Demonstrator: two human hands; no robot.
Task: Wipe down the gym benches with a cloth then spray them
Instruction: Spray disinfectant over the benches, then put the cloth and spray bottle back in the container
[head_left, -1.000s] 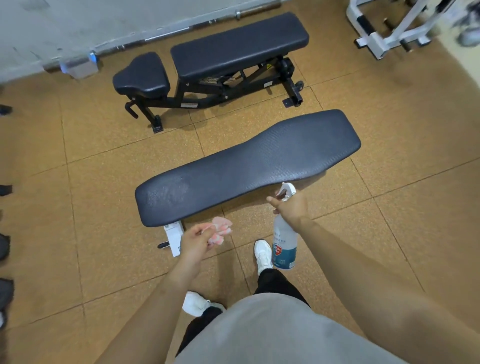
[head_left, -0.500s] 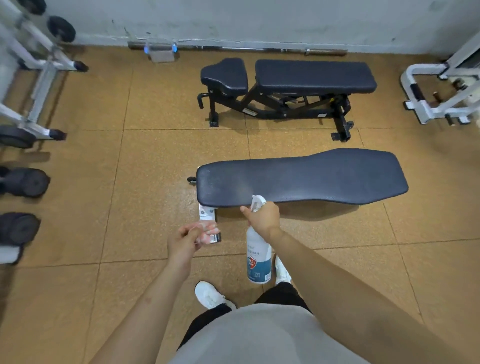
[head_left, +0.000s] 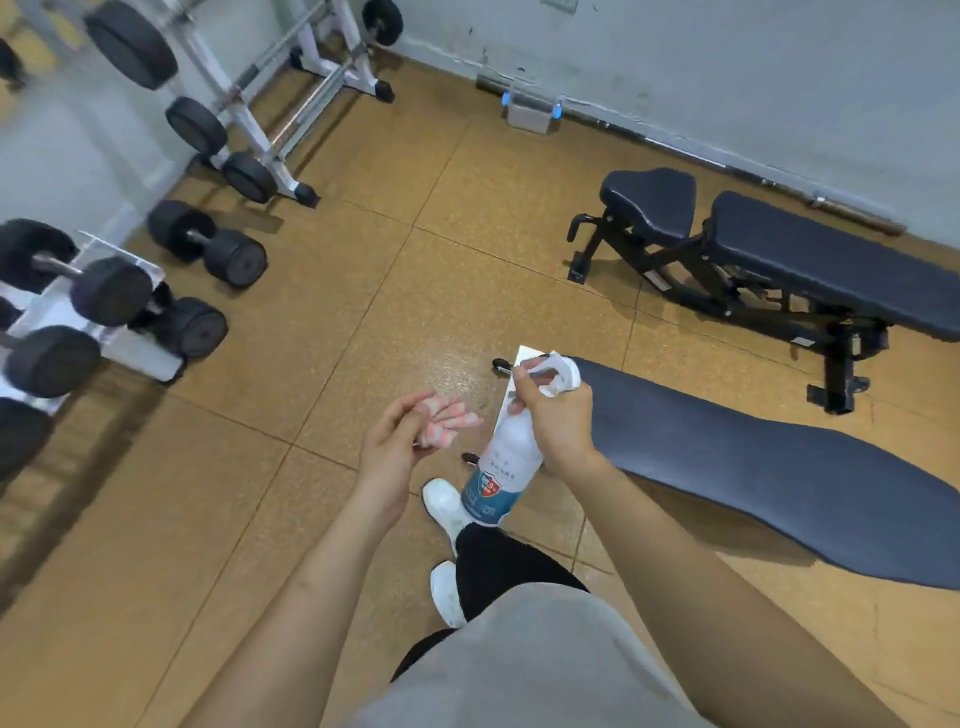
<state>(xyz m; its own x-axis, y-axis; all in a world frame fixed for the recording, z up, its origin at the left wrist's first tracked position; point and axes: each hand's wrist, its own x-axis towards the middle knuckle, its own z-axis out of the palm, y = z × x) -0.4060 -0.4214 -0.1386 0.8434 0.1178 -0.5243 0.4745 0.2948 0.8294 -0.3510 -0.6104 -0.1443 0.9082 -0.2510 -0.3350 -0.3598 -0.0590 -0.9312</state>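
I saw left hand (head_left: 390, 451) pinching the pink cloth (head_left: 447, 420) | right hand (head_left: 558, 422) gripping the spray bottle (head_left: 501, 462) by its neck | flat bench (head_left: 779, 467) just right of both hands

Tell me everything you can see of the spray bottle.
The spray bottle is white, plastic by its look, with a white trigger head and a teal label bearing a red shield low on its body. It is tilted, head toward the flat bench, held in the air. The right hand grips its neck, a finger by the trigger.
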